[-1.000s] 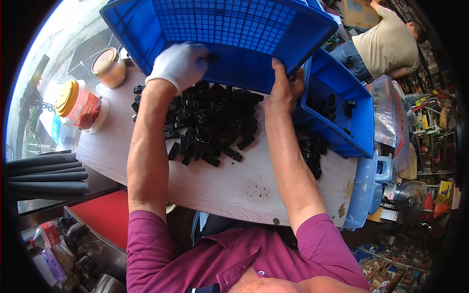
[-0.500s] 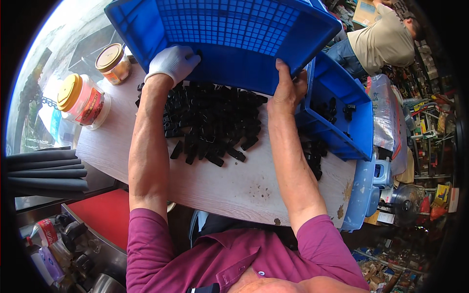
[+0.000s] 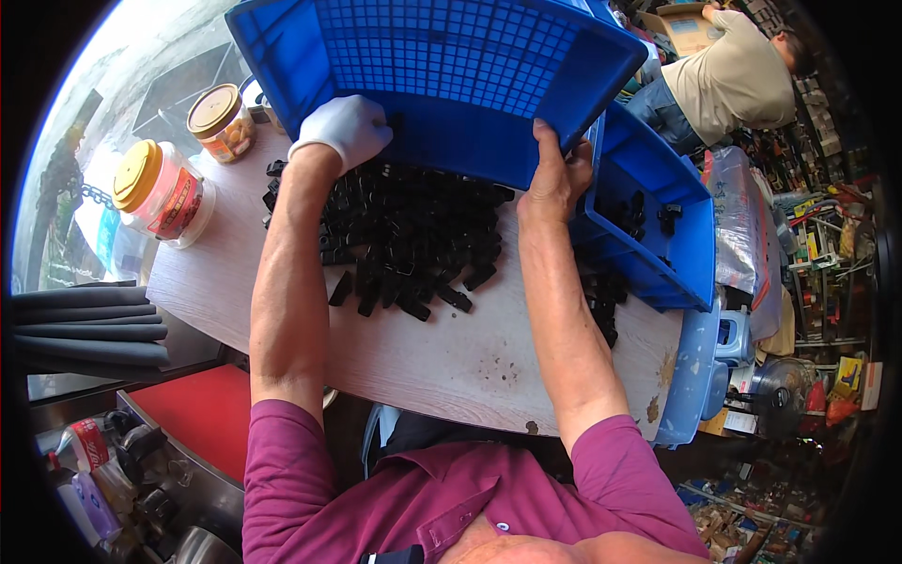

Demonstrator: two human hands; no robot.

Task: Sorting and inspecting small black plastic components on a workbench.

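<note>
A blue plastic crate (image 3: 442,141) with grid walls is tipped toward me at the table's far side, its inside showing. My left hand (image 3: 344,132), in a white glove, is closed inside the crate; its fingertips face away, and a small dark piece shows beside them. What it grips is hidden. My bare right hand (image 3: 556,179) is wrapped round the crate's near right edge, thumb on the inner wall. Below the crate mouth, between my forearms, lies a heap of small black plastic pieces (image 3: 409,235), too jumbled to name.
A second blue crate (image 3: 648,254) holding some black pieces stands at the right. More black pieces lie by my right forearm. Lidded jars (image 3: 169,193) stand on the table's (image 3: 442,367) left side. At the upper right, a person (image 3: 733,75) bends over a cardboard box.
The tipped crate has shifted slightly right and toward me. My left hand has moved a little right and down, its wrist turned. My right hand keeps its grip. The other person has moved slightly.
</note>
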